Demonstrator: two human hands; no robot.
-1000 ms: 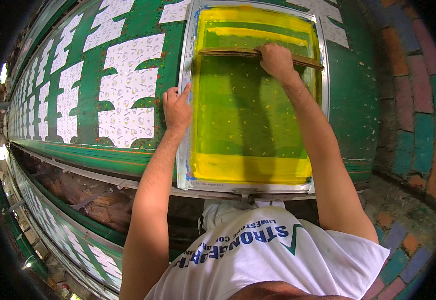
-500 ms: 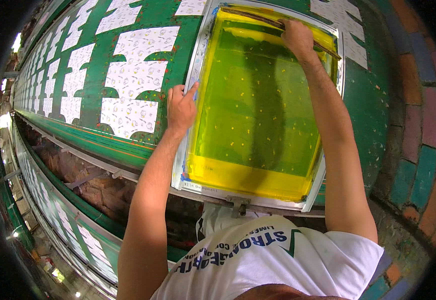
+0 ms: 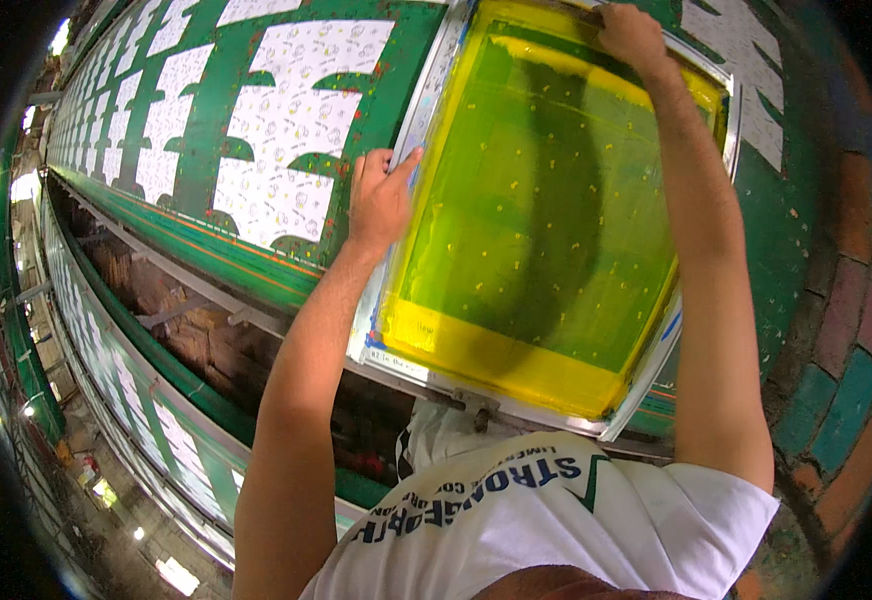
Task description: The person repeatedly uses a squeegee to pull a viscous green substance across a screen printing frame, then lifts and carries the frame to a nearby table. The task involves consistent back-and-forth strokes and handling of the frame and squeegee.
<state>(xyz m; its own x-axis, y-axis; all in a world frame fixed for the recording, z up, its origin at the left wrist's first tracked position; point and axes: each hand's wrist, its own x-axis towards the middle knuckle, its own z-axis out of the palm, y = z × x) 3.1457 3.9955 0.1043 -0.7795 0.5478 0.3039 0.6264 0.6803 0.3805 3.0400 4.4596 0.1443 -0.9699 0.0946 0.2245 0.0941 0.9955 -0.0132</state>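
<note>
A screen-printing frame [image 3: 651, 365] with silver metal edges and a translucent yellow-green mesh [image 3: 496, 240] lies flat before me. My left hand [image 3: 380, 200] grips its left edge, thumb on the rim and fingers curled at the outside. At the far end, my right hand [image 3: 634, 38] is closed around the squeegee [image 3: 586, 14], a long dark bar that now barely shows at the top of the view. Small yellow specks dot the mesh, and a brighter yellow band runs along its near end. My right arm's shadow falls down the middle.
The frame rests on a long green printing table [image 3: 191, 150] carrying rows of white patterned fabric pieces [image 3: 291, 110]. A metal bracket [image 3: 478, 408] sits at the near rim. Beyond a gap at left runs a second table [image 3: 141, 400]. Coloured paving [image 3: 826, 410] lies at right.
My right hand has moved farther away with the squeegee, to the frame's far end. My left hand keeps its hold on the left edge. The whole view has shifted slightly.
</note>
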